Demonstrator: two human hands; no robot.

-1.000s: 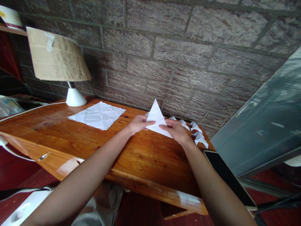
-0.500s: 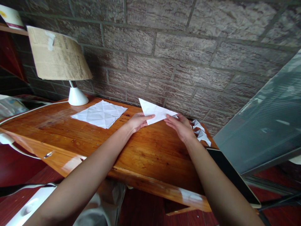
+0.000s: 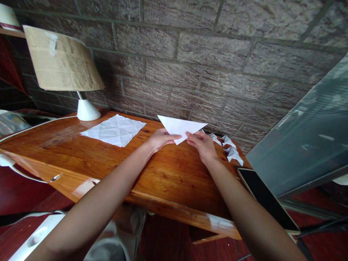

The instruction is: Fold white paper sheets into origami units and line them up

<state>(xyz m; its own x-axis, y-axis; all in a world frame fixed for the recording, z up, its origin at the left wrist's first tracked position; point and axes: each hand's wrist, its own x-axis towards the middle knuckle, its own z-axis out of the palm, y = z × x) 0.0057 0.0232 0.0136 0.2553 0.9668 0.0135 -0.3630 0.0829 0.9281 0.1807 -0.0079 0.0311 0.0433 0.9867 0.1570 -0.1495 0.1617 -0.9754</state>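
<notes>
Wooden desk [image 3: 174, 177]; white paper triangle [image 3: 182, 127], long edge left-right, tip pointing nearward, left fingers [image 3: 173, 137], right fingers [image 3: 193, 137] pinching it.

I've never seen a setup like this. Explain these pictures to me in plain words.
There is no machine here, just a person's bare left hand and right hand. Every picture comes from one camera worn on the head, looking forward and down. Both hands hold a white paper triangle, its point toward the person, above a wooden desk. On the desk, creased white paper lies to the left near a lamp, and small folded paper pieces sit to the right. A dark-screened device lies at the right edge.
</notes>
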